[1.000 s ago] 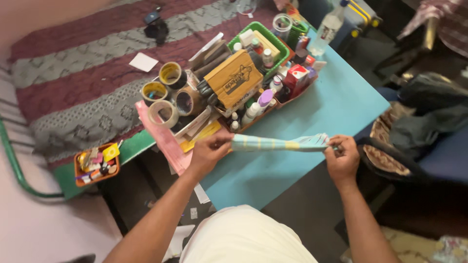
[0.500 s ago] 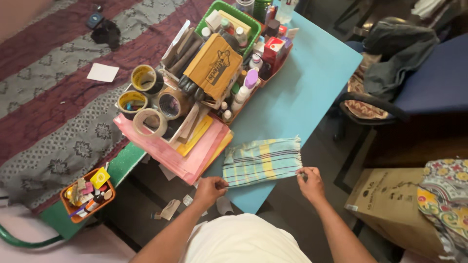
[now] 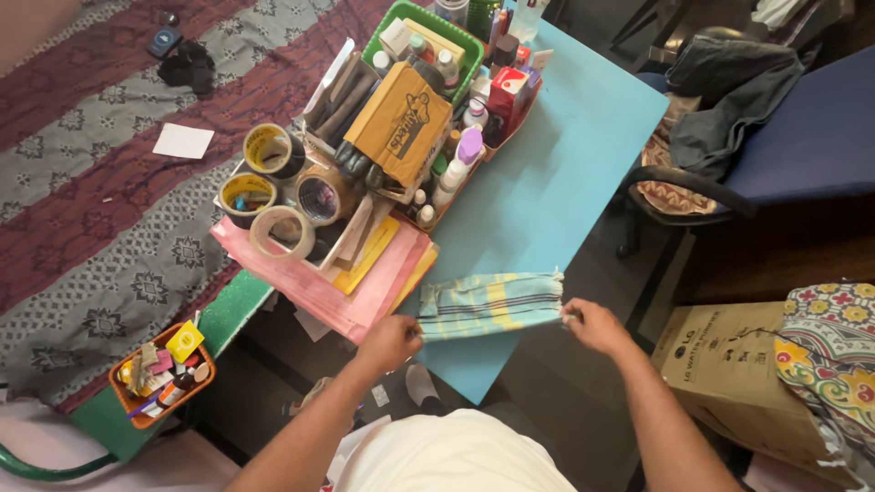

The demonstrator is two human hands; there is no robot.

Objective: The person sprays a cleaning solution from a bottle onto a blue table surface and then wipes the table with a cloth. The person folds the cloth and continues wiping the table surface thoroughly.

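A small striped cloth (image 3: 490, 306) in green, yellow and pale blue is stretched between my two hands over the near corner of a light blue table (image 3: 556, 182). My left hand (image 3: 390, 342) pinches its left end. Its right end, with a short fringe, is pinched by my right hand (image 3: 592, 325). The cloth is folded into a narrow band and lies just above the tabletop.
Left on the table: a pink paper stack (image 3: 342, 282), several tape rolls (image 3: 281, 228), a wooden box (image 3: 398, 123), a green basket (image 3: 428, 36) of bottles. A small orange tray (image 3: 164, 374) sits on the patterned bed. Right: a blue chair (image 3: 802, 137), a cardboard box (image 3: 729, 374).
The cloth went from a taut strip held up, to spread flat on the table corner, to a narrower folded band now. The view shifted toward the table's near corner.
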